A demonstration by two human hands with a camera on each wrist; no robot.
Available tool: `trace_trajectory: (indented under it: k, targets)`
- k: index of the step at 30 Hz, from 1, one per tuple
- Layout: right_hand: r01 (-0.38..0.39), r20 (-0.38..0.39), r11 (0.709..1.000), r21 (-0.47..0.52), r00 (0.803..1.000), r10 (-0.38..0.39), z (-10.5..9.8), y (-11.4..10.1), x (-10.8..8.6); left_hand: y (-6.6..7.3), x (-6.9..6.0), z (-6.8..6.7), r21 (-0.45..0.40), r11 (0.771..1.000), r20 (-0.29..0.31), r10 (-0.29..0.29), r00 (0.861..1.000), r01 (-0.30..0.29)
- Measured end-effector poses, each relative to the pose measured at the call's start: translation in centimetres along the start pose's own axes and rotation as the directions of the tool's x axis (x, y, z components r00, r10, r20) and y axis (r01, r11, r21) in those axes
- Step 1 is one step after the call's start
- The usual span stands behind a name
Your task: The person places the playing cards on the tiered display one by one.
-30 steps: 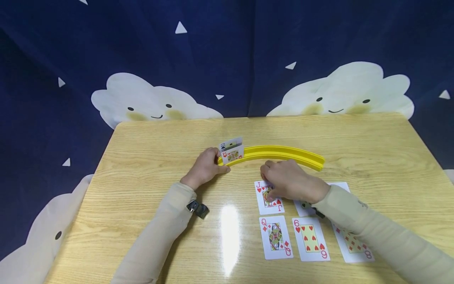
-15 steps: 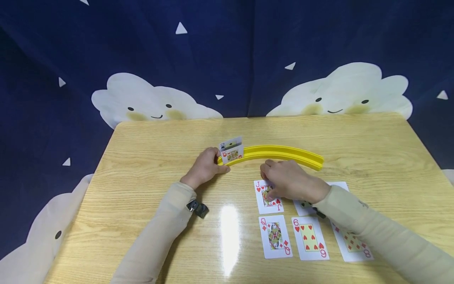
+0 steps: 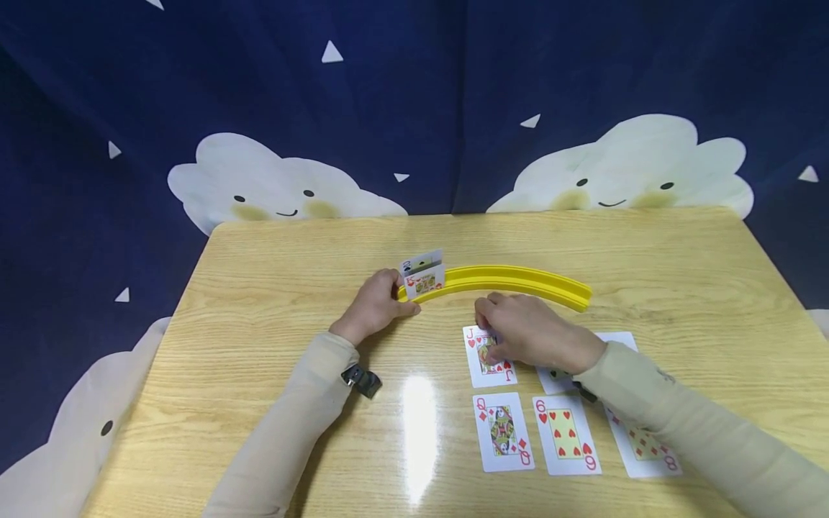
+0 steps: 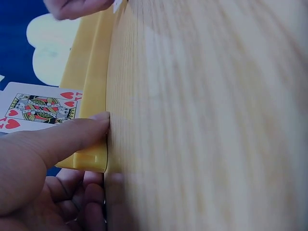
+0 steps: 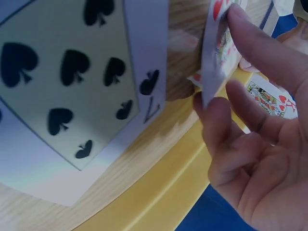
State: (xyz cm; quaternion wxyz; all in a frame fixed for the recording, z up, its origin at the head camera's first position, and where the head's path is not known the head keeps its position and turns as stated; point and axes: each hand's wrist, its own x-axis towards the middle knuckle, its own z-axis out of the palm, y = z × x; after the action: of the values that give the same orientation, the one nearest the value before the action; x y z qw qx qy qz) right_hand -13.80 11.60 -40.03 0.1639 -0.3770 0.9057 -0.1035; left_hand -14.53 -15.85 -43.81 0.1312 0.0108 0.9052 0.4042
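Observation:
My left hand (image 3: 372, 306) grips the left end of a curved yellow card holder (image 3: 518, 277), thumb along its near side in the left wrist view. In the holder's left part stand a king of hearts (image 3: 425, 283) and, behind it, a black-suited card (image 3: 422, 260). My right hand (image 3: 532, 332) is over the jack of hearts (image 3: 481, 372), just in front of the holder. In the right wrist view, thumb and fingers pinch this jack (image 5: 210, 62) at its edges, and it is tilted off the table. The hand covers part of its face.
Near the jack lie a queen of diamonds (image 3: 501, 434), a six of hearts (image 3: 567, 436) and an eight of diamonds (image 3: 644, 450), partly under the right sleeve. A seven of spades (image 5: 72, 67) lies beneath the right wrist. Another card's corner (image 3: 622, 338) shows behind the sleeve.
The jack of hearts has shifted slightly toward the holder, its near edge now farther from the queen. The right hand has barely moved; the left hand stays on the holder.

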Motion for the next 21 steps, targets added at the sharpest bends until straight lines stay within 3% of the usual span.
trace_trajectory:
  k: [11, 21]
  targets:
    - [0.073, -0.147, 0.993, 0.089, 0.987, -0.060, -0.5, 0.9, -0.5, -0.1, 0.1, 0.0, -0.004, 1.000, 0.002, 0.010, 1.000, -0.010]
    - [0.082, -0.187, 0.985, 0.152, 0.981, -0.053, -2.6, 0.7, -0.3, -0.1, 0.1, 0.0, -0.002, 1.000, 0.002, 0.016, 1.000, -0.016]
